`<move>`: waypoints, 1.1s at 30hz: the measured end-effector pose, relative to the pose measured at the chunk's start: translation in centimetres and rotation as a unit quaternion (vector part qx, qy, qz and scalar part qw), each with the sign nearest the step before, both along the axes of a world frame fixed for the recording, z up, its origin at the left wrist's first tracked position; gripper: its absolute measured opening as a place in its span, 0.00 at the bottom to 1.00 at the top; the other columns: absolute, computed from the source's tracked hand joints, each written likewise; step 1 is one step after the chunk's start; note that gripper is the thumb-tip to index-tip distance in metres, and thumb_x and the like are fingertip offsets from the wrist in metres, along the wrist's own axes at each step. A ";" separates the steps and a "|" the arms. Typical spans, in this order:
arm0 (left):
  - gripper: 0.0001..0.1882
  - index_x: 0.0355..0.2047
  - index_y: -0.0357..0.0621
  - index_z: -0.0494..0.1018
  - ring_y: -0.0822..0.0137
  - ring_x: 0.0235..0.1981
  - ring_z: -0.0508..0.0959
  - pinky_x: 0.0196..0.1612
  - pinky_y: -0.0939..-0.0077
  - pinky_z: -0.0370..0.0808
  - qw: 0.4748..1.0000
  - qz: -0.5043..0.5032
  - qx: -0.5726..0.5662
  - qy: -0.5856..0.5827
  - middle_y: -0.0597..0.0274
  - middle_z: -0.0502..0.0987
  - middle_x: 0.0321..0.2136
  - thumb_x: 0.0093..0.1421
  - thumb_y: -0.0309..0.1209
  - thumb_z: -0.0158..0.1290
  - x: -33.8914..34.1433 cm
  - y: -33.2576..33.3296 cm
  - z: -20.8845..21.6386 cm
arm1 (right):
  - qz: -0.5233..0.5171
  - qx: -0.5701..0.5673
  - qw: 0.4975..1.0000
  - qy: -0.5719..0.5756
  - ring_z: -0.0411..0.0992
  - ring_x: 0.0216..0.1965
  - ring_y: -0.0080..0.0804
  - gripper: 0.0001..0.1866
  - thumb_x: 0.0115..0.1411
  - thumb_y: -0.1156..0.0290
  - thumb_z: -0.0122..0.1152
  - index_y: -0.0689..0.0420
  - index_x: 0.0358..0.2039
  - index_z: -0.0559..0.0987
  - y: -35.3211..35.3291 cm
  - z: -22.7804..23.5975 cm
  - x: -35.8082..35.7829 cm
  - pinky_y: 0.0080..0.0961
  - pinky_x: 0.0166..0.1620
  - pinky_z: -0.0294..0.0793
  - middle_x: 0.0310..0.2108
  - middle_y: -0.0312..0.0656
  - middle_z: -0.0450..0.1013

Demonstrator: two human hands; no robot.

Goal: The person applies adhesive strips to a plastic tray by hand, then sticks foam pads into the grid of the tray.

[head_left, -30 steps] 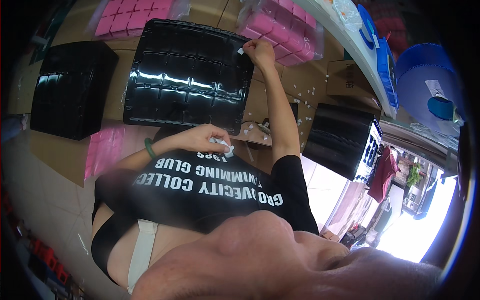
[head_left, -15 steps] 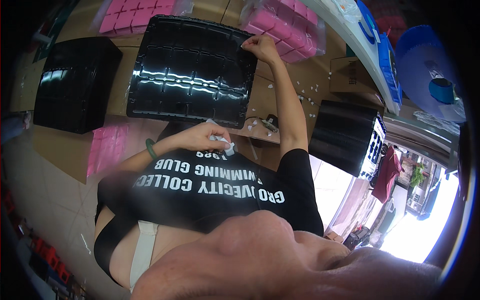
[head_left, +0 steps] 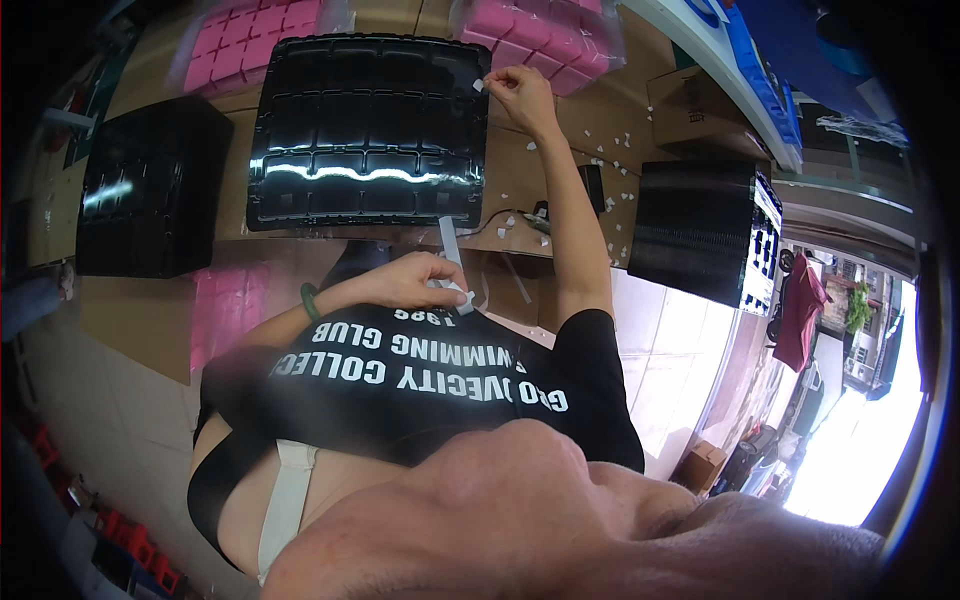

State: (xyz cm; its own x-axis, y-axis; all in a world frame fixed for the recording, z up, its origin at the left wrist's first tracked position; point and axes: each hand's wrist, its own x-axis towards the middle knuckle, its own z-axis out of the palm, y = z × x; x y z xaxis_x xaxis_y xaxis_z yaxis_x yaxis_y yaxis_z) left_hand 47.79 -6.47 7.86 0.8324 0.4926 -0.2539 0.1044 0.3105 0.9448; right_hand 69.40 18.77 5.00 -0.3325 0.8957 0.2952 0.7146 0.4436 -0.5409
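Note:
A black moulded plastic tray (head_left: 365,120) with a grid of ribs lies across the table in front of me. At its upper right corner, my right hand (head_left: 524,98) pinches a small white piece (head_left: 478,86), which looks like a scrap of tape or paper. My left hand (head_left: 412,282) is closed near my chest on a white strip (head_left: 449,240). Part of the strip stretches up from the fingers to the tray's near right edge, and a crumpled bit shows at the thumb.
Another black tray stack (head_left: 150,190) stands at the left, and a ribbed black stack (head_left: 690,228) at the right. Bagged pink blocks (head_left: 250,42) and more pink blocks (head_left: 540,45) lie behind. Many white scraps (head_left: 620,228) dot the table near a cardboard box (head_left: 695,112).
The view has shifted a little. A small white piece now shows clearly at my right fingertips, by the tray's corner. More of the white strip shows above my left hand.

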 end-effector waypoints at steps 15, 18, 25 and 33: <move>0.15 0.40 0.39 0.78 0.67 0.40 0.78 0.46 0.72 0.73 0.999 0.042 0.001 0.015 0.58 0.80 0.35 0.62 0.39 0.57 -1.9 2.2 0.3 | 0.009 -0.172 0.980 -0.097 0.76 0.36 0.36 0.12 0.50 0.62 0.67 0.55 0.32 0.85 4.0 -1.2 -3.5 0.32 0.40 0.74 0.25 0.40 0.78; 0.16 0.39 0.38 0.78 0.67 0.38 0.79 0.44 0.72 0.73 0.999 0.034 -0.009 0.018 0.58 0.80 0.34 0.63 0.40 0.57 -1.7 2.6 0.3 | -0.004 -0.155 0.986 -0.064 0.75 0.35 0.41 0.10 0.49 0.63 0.67 0.55 0.29 0.85 2.9 -1.1 -3.8 0.34 0.41 0.74 0.29 0.42 0.78; 0.13 0.40 0.38 0.77 0.72 0.39 0.77 0.45 0.75 0.72 0.999 -0.025 0.024 0.017 0.62 0.79 0.35 0.63 0.36 0.57 -0.5 4.1 0.4 | -0.114 -0.113 0.980 0.115 0.73 0.29 0.29 0.08 0.53 0.66 0.66 0.56 0.31 0.83 -5.8 -0.3 2.6 0.27 0.38 0.74 0.27 0.39 0.77; 0.15 0.40 0.40 0.77 0.69 0.37 0.80 0.42 0.75 0.73 0.989 -0.128 0.070 0.017 0.58 0.81 0.34 0.61 0.38 0.56 4.2 3.0 -1.1 | -0.389 -0.335 0.842 0.166 0.78 0.36 0.22 0.08 0.56 0.76 0.61 0.63 0.37 0.81 -29.5 -7.4 15.7 0.20 0.40 0.75 0.31 0.41 0.80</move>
State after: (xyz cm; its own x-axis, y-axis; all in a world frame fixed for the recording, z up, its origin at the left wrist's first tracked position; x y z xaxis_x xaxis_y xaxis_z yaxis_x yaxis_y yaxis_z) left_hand 51.99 -3.43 6.80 0.9264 0.2997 -0.2279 0.1949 0.1359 0.9714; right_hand 85.08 -10.74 -2.37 0.4331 0.8072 -0.4011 0.4091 -0.5725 -0.7105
